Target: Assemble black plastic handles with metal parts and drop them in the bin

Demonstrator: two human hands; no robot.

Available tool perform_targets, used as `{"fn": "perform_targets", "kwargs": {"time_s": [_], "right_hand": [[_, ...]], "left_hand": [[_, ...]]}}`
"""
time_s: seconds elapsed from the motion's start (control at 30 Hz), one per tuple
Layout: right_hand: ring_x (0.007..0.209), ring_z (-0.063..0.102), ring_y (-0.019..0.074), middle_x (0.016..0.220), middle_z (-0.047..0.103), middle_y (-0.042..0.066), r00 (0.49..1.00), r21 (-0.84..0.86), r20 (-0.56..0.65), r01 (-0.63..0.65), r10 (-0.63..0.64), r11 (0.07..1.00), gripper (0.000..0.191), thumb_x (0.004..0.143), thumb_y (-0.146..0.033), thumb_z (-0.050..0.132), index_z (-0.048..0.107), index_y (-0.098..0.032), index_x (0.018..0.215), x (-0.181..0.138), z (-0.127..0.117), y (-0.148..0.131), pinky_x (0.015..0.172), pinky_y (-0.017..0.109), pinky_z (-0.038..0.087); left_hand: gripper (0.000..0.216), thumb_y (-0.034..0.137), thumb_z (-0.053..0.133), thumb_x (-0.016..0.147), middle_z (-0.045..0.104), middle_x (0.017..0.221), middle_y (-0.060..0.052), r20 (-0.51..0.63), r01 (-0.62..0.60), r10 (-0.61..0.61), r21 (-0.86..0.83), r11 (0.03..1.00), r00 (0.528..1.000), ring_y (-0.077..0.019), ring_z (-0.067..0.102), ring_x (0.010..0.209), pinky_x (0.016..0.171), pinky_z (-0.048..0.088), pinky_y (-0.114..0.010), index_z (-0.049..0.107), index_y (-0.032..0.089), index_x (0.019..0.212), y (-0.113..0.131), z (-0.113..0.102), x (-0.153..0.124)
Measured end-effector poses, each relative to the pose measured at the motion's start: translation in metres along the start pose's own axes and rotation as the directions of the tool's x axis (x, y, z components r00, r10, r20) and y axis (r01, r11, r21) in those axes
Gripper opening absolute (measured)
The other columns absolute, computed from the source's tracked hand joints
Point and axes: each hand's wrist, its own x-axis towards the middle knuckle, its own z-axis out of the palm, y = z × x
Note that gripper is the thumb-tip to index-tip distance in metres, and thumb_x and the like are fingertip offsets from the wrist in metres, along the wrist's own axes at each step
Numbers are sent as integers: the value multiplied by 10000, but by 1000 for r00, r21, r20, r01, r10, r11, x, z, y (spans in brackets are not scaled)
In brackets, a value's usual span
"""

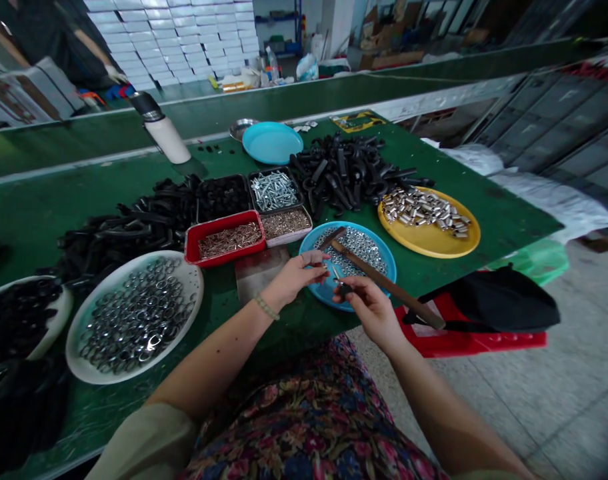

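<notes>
My right hand [371, 307] is closed on a small black part [343, 289] with a silver screw [336, 272] sticking up from it. Just left of it, my left hand [301, 275] is pinched; whatever lies between its fingertips is too small to name. Both hands are over the near edge of a blue plate [390, 259] filled with small silver nuts [367, 248]. A wooden-handled hammer [384, 275] lies across that plate, its head on the nuts and its handle reaching past the table edge. A flat metal block [251, 275] sits beside my left wrist.
Around the green table [504, 220] stand a red tray [224, 257] of copper-coloured pins, a box of silver screws [274, 191], a yellow plate [434, 248] of metal sleeves, a white plate [74, 333] of rings, black part piles [341, 170] and a bottle [167, 137]. Someone works behind.
</notes>
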Motion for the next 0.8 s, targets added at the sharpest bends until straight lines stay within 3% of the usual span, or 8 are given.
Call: {"fn": "perform_targets", "kwargs": {"time_s": [0.1,0.17,0.23,0.43,0.53,0.6,0.7,0.8], "right_hand": [[752,711,166,893,706,36,988,-6,149,-39,40,999,227,886,-374,549,596,-234,1060,1,15,3,749,342,582],[773,709,159,896,704,33,970,-22,241,-37,41,999,231,900,-348,527,588,-226,1087,5,24,3,770,334,573],[796,706,155,906,702,34,940,-64,338,-17,38,998,232,912,-304,505,579,-220,1115,11,29,-3,781,320,565],[916,669,167,1023,690,45,824,-220,566,133,15,966,249,895,-204,518,635,-249,1110,25,40,-20,840,323,528],[806,677,138,929,699,20,861,37,506,-91,60,995,175,891,-276,575,646,-261,1050,25,59,-10,766,282,541],[691,663,98,830,695,-17,878,343,457,-323,143,882,171,843,-347,658,634,-276,997,26,75,-2,673,218,540],[609,624,51,752,679,-49,841,603,480,-523,250,602,295,715,-349,794,630,-282,950,27,95,0,598,138,509],[591,623,59,739,680,-32,818,608,508,-562,270,560,314,684,-308,822,637,-258,933,31,103,-6,573,141,505]], "left_hand": [[258,170,724,736,684,904,-47,52,140,-134,-539,830,990,-110,662,815,826,522,-235,678,142,988,2,-23,-28],[266,154,776,682,695,881,-39,53,170,-176,-626,761,983,-99,661,797,810,521,-207,699,133,935,3,-35,-43],[301,164,804,656,702,866,-42,55,192,-202,-617,763,978,-100,661,770,775,527,-203,705,125,938,3,-46,-53],[331,258,837,621,685,764,-36,150,302,-262,-424,854,953,-79,618,634,665,503,-196,701,111,885,2,-77,-67],[244,234,793,663,675,801,-35,63,132,-120,-271,953,991,-115,623,721,730,504,-244,692,121,854,10,-86,-76],[131,196,734,719,671,848,-40,-44,-99,96,-58,993,994,-142,623,814,814,499,-282,687,135,825,17,-89,-85],[88,164,604,817,657,995,-67,-135,-350,401,291,890,906,-169,607,957,914,477,-323,684,163,781,20,-91,-96],[161,170,531,860,631,1107,-84,-239,-347,453,380,857,859,-190,588,1053,979,447,-358,690,178,836,16,-92,-104]]}}
